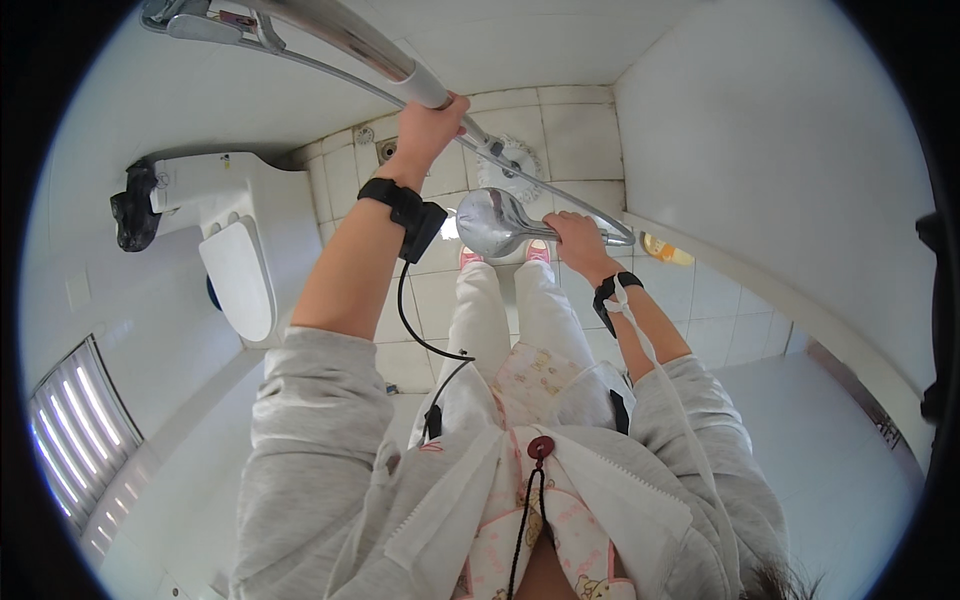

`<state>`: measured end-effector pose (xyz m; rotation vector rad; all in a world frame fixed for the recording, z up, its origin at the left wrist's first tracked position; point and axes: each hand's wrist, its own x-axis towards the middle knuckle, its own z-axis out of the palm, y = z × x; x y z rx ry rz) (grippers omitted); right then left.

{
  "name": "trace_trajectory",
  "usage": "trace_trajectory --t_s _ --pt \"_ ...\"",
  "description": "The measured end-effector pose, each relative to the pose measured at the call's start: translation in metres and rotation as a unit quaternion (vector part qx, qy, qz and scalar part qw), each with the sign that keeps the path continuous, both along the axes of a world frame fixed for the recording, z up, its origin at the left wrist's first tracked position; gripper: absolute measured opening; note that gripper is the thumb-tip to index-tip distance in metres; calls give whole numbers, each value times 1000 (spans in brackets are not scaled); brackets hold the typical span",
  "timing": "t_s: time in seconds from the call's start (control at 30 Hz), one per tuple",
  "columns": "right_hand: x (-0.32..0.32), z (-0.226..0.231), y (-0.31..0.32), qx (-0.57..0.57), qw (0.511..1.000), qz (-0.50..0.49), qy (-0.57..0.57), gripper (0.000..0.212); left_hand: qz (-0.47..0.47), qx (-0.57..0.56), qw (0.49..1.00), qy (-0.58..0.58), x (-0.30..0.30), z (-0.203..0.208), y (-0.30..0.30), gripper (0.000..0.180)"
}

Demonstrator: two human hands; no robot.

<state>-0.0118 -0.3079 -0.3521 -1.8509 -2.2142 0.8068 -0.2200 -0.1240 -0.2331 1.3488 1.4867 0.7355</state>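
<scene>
My right hand (580, 245) is wrapped round the handle of a chrome shower head (490, 222), held in front of me above the tiled floor. Its broad rounded head points left, and a thin metal hose (560, 192) curves away from the handle's right end. Further forward and to the left, my left hand (428, 138) has its fingers closed round the lower part of a thick chrome shower pipe (345, 38). The hose runs close past that hand, and whether the fingers touch it is unclear.
A white toilet (240, 275) stands at the left, with a black plastic bag (135, 205) at its tank. A yellow item (667, 250) lies on the floor by the right wall. Ahead are a round white object (515, 165) and a floor drain (388, 151). A cable hangs from my left wrist strap.
</scene>
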Motion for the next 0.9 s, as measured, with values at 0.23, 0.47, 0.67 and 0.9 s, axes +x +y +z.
trace_trajectory --t_s 0.23,0.47,0.67,0.9 --pt "-7 -3 -18 19 999 -31 -11 32 -50 39 998 31 12 23 -3 26" --pt "-21 -10 -30 14 998 -69 2 34 -68 65 995 46 24 35 -3 26" --pt "-16 -19 -34 19 996 -81 20 35 -95 76 992 34 38 50 1 26" --pt "-7 -26 -31 81 994 -65 29 30 -116 101 988 7 41 72 -7 26"
